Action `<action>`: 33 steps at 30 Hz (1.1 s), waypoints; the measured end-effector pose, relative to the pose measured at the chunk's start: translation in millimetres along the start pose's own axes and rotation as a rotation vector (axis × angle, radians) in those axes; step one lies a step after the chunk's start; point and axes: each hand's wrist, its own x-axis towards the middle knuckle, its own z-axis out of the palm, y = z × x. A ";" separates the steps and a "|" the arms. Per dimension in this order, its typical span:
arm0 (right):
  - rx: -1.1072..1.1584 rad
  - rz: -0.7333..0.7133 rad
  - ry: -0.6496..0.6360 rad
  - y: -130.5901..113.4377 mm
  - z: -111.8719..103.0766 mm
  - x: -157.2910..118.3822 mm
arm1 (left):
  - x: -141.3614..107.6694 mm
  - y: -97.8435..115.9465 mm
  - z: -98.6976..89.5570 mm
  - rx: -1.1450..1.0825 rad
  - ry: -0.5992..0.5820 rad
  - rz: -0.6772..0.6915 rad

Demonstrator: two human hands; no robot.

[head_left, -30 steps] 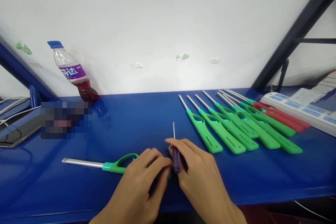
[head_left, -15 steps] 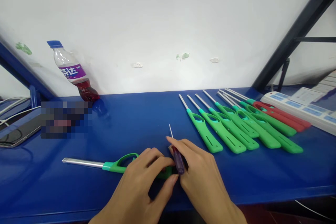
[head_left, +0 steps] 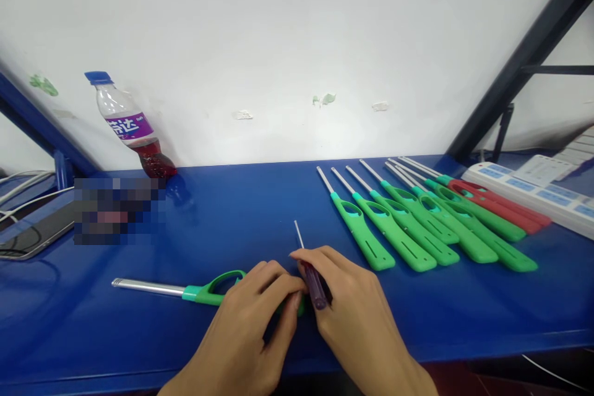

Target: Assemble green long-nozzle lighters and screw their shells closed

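A green long-nosed gas lighter [head_left: 208, 294] lies along the table's front, its metal tube [head_left: 148, 286] pointing left. My left hand [head_left: 253, 315] is curled over its handle, thumb and forefinger closed at the handle's right end, with most of that end hidden. In my right hand [head_left: 350, 303] is a thin screwdriver with a dark purple handle [head_left: 315, 288]. Its shaft [head_left: 299, 235] points up and away from me, off the lighter. The right fingertips are tucked beside the left fingertips; whether they pinch anything small is hidden.
Several green lighters [head_left: 366, 238] lie in a row at the right on the blue table [head_left: 241, 216], with red-handled ones [head_left: 501, 205] beside a white power strip [head_left: 538, 192]. At the left, a bottle of red drink [head_left: 130, 127] stands near a tablet-like device [head_left: 41, 232].
My left thumb has moved up against the forefinger, narrowing the gap between them. The screwdriver has tilted slightly left with my right hand. The lighter stays in place.
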 end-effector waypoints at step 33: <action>0.022 0.006 -0.001 4.2 2.3 -1.1 | -1.0 1.4 1.3 0.023 0.035 0.054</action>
